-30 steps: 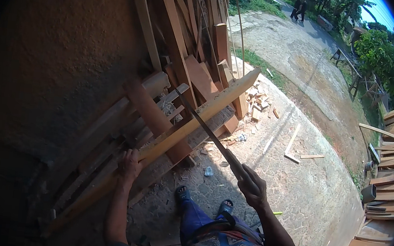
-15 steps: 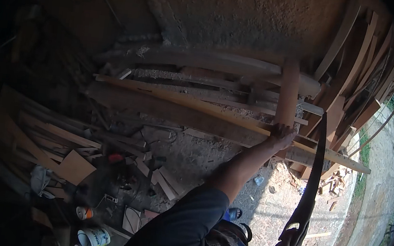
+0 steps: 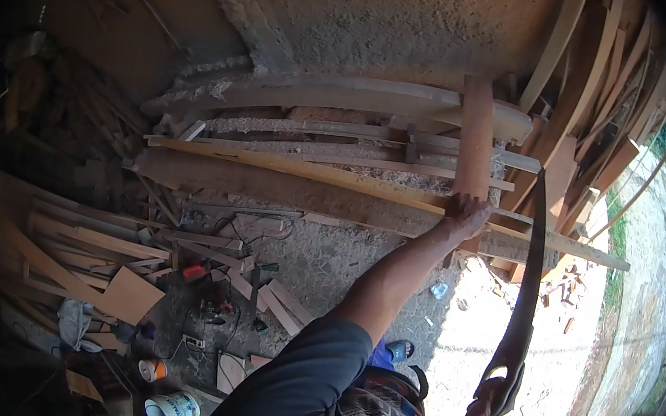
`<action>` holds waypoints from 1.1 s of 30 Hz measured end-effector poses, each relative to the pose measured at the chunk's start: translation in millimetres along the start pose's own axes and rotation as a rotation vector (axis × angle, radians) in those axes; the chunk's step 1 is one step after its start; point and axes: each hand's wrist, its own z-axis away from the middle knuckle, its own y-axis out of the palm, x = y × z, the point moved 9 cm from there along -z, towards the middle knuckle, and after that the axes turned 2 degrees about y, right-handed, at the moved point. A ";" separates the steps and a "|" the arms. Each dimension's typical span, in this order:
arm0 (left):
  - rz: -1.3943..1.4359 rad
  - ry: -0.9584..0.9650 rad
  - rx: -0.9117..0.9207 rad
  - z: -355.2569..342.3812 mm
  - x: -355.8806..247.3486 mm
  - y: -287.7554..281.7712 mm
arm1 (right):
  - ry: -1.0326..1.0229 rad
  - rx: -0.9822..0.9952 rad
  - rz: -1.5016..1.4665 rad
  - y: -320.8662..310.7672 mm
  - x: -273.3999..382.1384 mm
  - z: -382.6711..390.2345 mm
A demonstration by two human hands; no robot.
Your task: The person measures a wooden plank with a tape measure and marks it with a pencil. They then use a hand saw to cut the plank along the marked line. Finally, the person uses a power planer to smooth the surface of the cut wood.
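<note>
The person's left arm [image 3: 394, 283] is slanting up and to the right from its dark sleeve [image 3: 291, 374], elbow nearly straight, and the left hand [image 3: 469, 214] is clasping the yellow plank [image 3: 328, 177] with curled fingers, just where that is crossing the reddish board [image 3: 474, 142]. Lower down, the right hand [image 3: 481, 407] is gripping the handle of the saw [image 3: 533, 286], fingers closed, and the dark blade is pointing upward across the plank's right-hand part; from where I'm standing I'm not able to tell whether its teeth are touching wood
</note>
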 end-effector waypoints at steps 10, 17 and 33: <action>0.043 0.072 0.100 -24.2 8.4 -27.3 | -0.275 0.037 0.318 43.4 80.6 -18.8; -0.090 0.034 0.101 -28.9 5.6 -18.9 | -0.158 0.122 0.162 60.7 67.0 -20.6; -0.174 -0.019 -0.088 -43.5 46.0 -15.1 | -0.252 0.100 0.156 58.5 63.4 6.5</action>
